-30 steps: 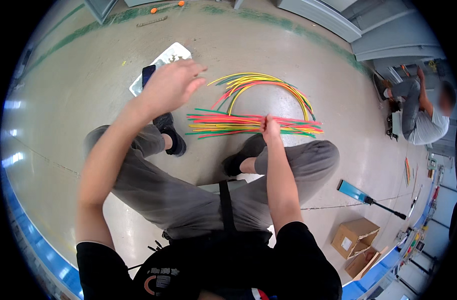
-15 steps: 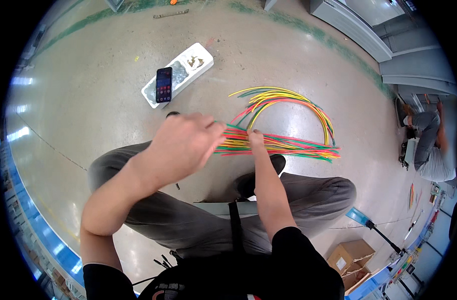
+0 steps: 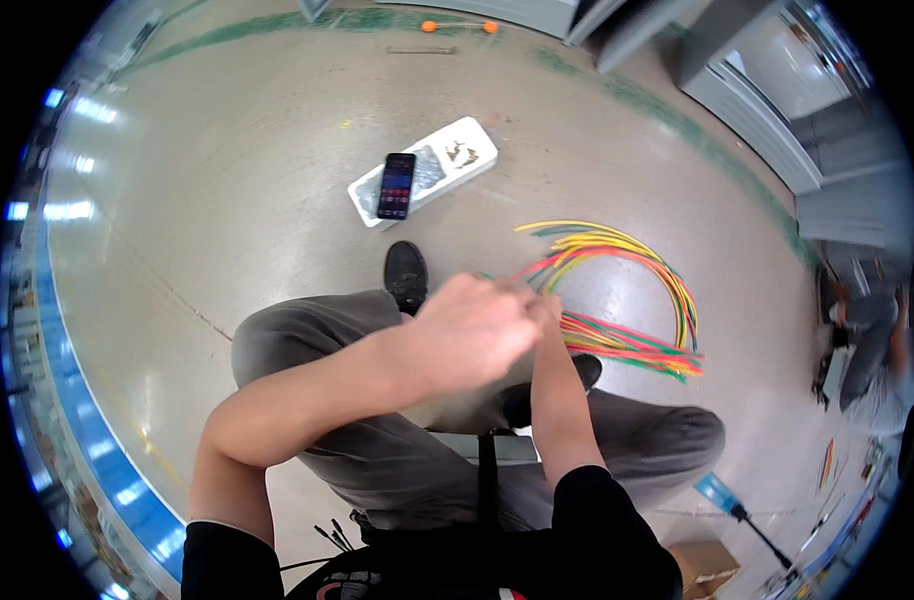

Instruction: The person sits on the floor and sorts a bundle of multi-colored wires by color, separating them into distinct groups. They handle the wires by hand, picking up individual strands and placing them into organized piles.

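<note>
Beyond your left hand [image 3: 482,335] and a little to its left, a white tray [image 3: 474,134] lies on the floor [image 3: 237,210], a dark phone [image 3: 396,187] across its near end and small brownish bits at its far end. Your left shoe [image 3: 405,275] sits between that hand and the tray. Right of your right hand [image 3: 549,308] and slightly beyond it, an arc of yellow, red and green strands [image 3: 667,285] curves over the floor. The straight bundle [image 3: 632,345] runs out rightward from beside that hand, with your right shoe [image 3: 589,370] close on its near side. Far to the right, a co-worker [image 3: 872,350] is blurred; a cardboard box [image 3: 707,565], behind your right hand, is cut off below. Your left hand, motion-blurred, hides the bundle's left part and some right-hand fingers. The 2 hands meet at the bundle, fingers bent; I cannot tell how tightly either closes or what the left holds.
</note>
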Demonstrator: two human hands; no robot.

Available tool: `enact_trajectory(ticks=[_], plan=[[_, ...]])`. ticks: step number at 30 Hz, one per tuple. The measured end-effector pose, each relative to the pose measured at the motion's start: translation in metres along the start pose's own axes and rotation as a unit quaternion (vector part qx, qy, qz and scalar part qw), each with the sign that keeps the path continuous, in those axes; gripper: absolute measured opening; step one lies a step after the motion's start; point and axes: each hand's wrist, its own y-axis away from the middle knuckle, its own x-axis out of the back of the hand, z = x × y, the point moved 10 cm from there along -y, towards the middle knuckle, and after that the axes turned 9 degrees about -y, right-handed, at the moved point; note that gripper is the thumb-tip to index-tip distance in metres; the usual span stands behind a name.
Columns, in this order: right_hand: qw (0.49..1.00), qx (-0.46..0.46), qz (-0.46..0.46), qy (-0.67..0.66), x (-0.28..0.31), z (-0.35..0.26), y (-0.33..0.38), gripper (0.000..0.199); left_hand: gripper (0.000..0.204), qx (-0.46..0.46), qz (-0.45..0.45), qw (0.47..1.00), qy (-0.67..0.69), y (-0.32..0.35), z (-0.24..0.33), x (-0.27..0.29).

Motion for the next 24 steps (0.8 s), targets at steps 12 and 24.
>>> enact_trajectory(ticks=[12,24], plan=[[0.939,0.295,0.024,-0.173,0.087,-0.02,0.03,0.028,0.019,-0.016,-0.022,1.0,0.006,0.002,0.005,-0.025],[0.69,0.393,0.076,-0.604,0.3,-0.049,0.333,0.011,0.041,0.211,-0.048,0.774,0.595,-0.03,0.019,-0.114]])
